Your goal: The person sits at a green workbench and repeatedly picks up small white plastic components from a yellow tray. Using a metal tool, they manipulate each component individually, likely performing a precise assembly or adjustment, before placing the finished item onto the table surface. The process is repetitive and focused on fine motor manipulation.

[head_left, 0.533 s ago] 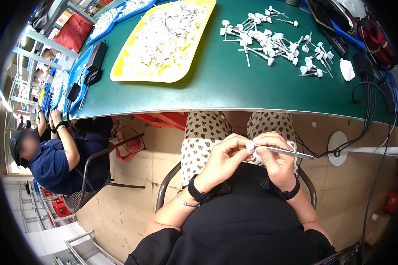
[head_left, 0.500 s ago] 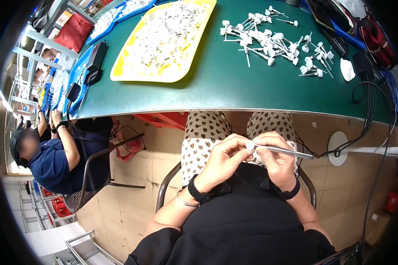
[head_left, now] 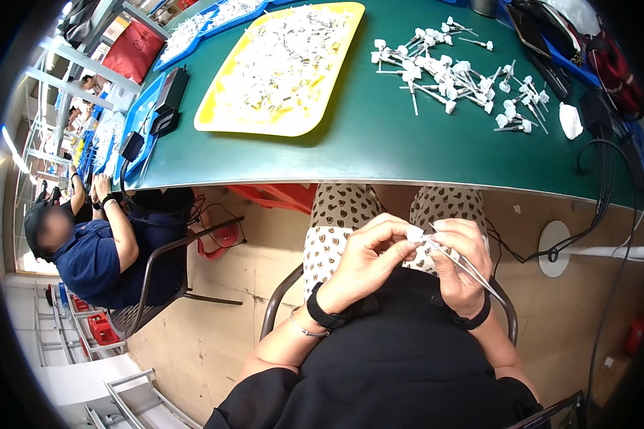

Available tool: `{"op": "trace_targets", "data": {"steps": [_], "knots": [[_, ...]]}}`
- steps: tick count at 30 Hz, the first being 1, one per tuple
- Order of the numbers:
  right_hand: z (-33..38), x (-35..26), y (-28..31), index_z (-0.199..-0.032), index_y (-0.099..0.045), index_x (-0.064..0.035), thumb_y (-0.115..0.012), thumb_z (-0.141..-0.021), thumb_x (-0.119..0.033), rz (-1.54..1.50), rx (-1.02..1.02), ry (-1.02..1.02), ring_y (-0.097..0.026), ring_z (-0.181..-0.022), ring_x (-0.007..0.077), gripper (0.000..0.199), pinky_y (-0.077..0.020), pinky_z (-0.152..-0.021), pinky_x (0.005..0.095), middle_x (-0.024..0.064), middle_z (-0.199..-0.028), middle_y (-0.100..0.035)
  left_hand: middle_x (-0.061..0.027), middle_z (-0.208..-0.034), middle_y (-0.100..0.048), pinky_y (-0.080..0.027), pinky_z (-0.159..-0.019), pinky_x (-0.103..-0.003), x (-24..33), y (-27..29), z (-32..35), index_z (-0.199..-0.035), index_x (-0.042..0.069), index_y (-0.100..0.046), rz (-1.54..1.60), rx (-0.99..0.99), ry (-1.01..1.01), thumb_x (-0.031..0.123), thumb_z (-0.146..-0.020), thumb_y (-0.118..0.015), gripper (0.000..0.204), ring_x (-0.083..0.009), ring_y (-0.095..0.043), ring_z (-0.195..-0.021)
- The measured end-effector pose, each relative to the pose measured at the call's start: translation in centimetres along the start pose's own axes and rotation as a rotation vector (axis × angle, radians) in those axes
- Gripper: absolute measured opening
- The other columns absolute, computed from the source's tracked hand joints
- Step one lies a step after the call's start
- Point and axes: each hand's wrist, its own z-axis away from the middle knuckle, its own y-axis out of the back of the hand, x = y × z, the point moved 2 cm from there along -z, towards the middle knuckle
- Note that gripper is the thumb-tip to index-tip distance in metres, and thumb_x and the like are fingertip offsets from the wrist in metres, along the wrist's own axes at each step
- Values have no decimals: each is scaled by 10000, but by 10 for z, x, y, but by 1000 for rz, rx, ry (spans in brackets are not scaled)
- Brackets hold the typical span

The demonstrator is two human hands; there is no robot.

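Far left: seated co-worker (head_left: 93, 250) in dark blue. Next, yellow tray (head_left: 265, 129) heaped with small white pieces, on green table (head_left: 386, 157). Left hand (head_left: 371, 259): thumb and forefinger pinch small white part (head_left: 414, 234), held over the lap, on the near side of the table edge. Right hand (head_left: 463, 266) grips metal tweezers (head_left: 472, 271), tips beside that part; contact unclear. On tabletop, upper right: loose pile of white-headed stemmed pieces (head_left: 464, 80).
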Motion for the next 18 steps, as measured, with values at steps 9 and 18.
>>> {"op": "trace_targets", "data": {"steps": [9,18], "knots": [[1,1,11,-1136,-662,12,-701,-921,-8,-226,182,-265,-623,-922,167,220,-540,-780,287,144,-1139,-630,-193,-1217,-663,-555,-906,-309,124,121,-95,-1332,-100,-545,-586,519,-426,85,-944,-711,461,-202,-669,-1064],[1,6,15,-1142,-662,29,-701,-921,0,-280,191,-359,-637,-960,164,226,-535,-835,278,119,-1129,-628,-116,-1214,-633,-551,-877,-337,98,31,-141,-1230,45,-672,-1070,79,-494,108,-933,-679,303,-244,-644,-1084]]}}
